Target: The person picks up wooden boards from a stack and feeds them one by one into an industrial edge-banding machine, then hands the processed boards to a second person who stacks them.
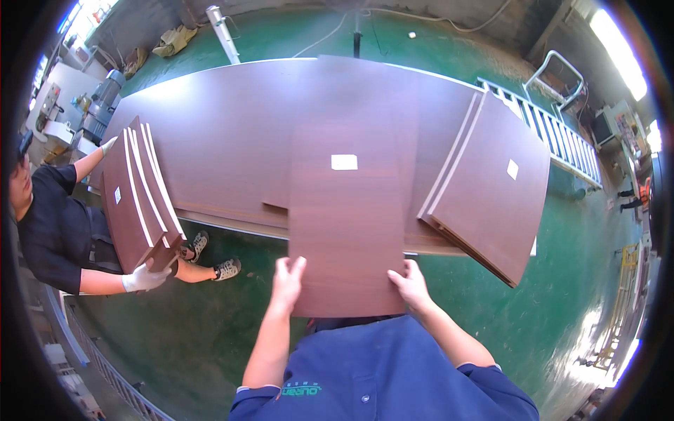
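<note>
A long dark brown wood-grain panel with a white label near its middle lies in front of me, its near end sticking out past the table edge toward my body. My left hand grips its left edge near that end, thumb on top and fingers underneath. On the opposite edge, my right hand holds it the same way. The far part of the panel reaches across a large brown board. Another brown piece shows a corner from under its left side.
To the right, a stack of brown panels overhangs the table. At left a co-worker in gloves holds several labelled panels with pale edges. Beyond the table's right end stands a roller conveyor; a motor machine is far left.
</note>
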Motion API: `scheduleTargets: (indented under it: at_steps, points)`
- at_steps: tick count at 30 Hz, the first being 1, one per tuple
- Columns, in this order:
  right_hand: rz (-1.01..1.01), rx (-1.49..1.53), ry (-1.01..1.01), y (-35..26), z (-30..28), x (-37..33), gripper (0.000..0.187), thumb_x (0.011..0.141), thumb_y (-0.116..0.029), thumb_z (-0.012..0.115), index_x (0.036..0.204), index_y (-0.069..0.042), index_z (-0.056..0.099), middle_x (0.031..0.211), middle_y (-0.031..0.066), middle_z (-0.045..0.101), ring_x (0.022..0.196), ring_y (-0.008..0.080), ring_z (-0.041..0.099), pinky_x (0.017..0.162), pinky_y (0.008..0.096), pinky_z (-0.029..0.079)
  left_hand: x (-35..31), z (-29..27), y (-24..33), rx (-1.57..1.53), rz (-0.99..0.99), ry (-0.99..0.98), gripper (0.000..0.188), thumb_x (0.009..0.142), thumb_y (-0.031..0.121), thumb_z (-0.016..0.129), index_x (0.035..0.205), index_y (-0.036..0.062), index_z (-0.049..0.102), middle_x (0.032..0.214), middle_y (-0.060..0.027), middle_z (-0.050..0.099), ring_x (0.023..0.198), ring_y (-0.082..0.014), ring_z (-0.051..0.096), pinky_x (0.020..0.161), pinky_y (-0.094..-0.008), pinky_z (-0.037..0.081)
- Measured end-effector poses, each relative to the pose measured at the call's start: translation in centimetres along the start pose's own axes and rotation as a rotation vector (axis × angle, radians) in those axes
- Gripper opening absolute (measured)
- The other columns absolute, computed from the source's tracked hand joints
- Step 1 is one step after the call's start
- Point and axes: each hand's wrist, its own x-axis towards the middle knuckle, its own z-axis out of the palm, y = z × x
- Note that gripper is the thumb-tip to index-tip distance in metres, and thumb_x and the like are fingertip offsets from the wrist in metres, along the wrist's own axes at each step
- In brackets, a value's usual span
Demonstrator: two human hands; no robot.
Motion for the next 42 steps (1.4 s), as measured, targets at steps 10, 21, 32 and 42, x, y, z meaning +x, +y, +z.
scheduleTargets:
  at_steps: [10, 21, 32, 42]
  points:
    - [0.209, 0.017, -0.363, -1.2, -2.7, -2.9, 0.051, 0.089, -0.021, 0.072, 0.126, 0.006, 0.048, 0.113, 0.0162, 0.064, 0.103, 0.0209, 0.063, 0.089, 0.033, 0.051, -2.9, 1.2, -2.1, 0.197, 0.014, 0.457, 0.059, 0.1, 0.054, 0.05, 0.088, -0.0029, 0.063, 0.083, -0.012, 0.067, 0.078, -0.0228, 0.06, 0.077, -0.0374, 0.048]
    - [-0.161, 0.003, 0.107, -1.7, -2.0, -5.8, 0.04, 0.098, -0.027, 0.06, 0.12, 0.006, 0.052, 0.11, 0.0257, 0.068, 0.104, 0.0357, 0.066, 0.091, 0.0411, 0.049, -4.7, 4.4, 3.2, 0.208, -0.008, 0.483, 0.066, 0.1, 0.058, 0.042, 0.094, -0.003, 0.068, 0.092, -0.0163, 0.07, 0.089, -0.0306, 0.064, 0.083, -0.0413, 0.046]
    - [-0.326, 0.286, 0.487, 4.5, -9.9, -7.7, 0.027, 0.1, -0.018, 0.06, 0.114, 0.005, 0.056, 0.102, 0.0114, 0.068, 0.092, 0.0146, 0.061, 0.083, 0.0295, 0.049, -5.4, 15.8, 6.4, 0.318, 0.259, 0.21, 0.063, 0.099, 0.06, 0.042, 0.096, 0.0013, 0.066, 0.097, -0.0221, 0.069, 0.098, -0.0416, 0.062, 0.087, -0.047, 0.046]
    - [-0.228, 0.496, 0.564, 4.7, -22.3, -7.9, 0.028, 0.099, -0.015, 0.06, 0.113, 0.008, 0.053, 0.107, 0.0116, 0.064, 0.097, 0.0152, 0.056, 0.088, 0.0295, 0.045, -10.0, 29.3, 14.5, 0.502, 0.215, 0.04, 0.063, 0.097, 0.061, 0.043, 0.095, 0.0021, 0.065, 0.101, -0.0211, 0.069, 0.105, -0.0395, 0.061, 0.092, -0.0437, 0.045]
